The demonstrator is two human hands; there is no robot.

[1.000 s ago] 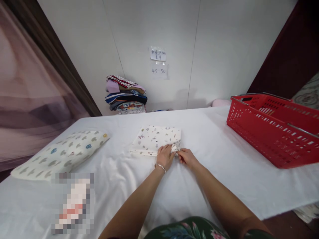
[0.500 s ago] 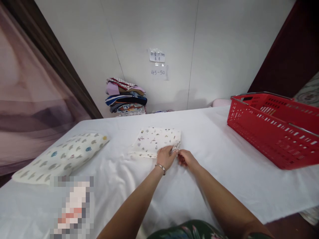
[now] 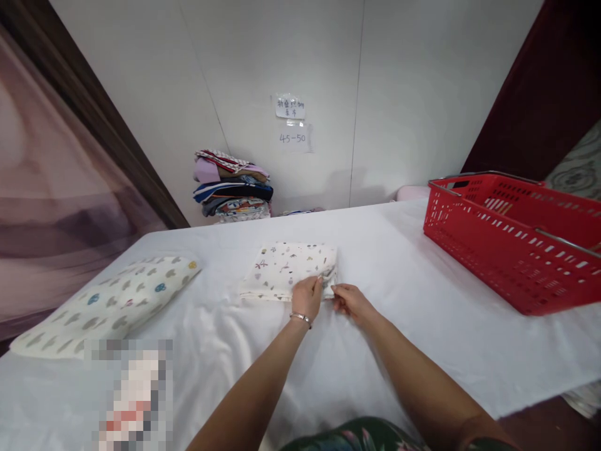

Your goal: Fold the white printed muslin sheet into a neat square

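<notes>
A white cloth with small printed motifs (image 3: 286,266) lies folded in a rectangle on the white-covered table (image 3: 375,250). My left hand (image 3: 307,297), with a bracelet at the wrist, pinches the cloth near its front right corner, where the fabric bunches up. Just to the right, my right hand (image 3: 351,302) has its fingers closed on the cloth's corner edge. Part of that grip is hidden under the fingers.
A patterned cream cloth (image 3: 122,297) lies at the left. At the right stands a red basket (image 3: 507,250) with metal handles. Stacked folded fabrics (image 3: 235,188) sit behind the table, against a wall with paper labels (image 3: 291,138). A blurred patch covers the lower left.
My left hand has drawn its fingers together and turned more upright, lifting a bit of cloth at the corner. My right hand has barely moved. The whole view has shifted slightly.
</notes>
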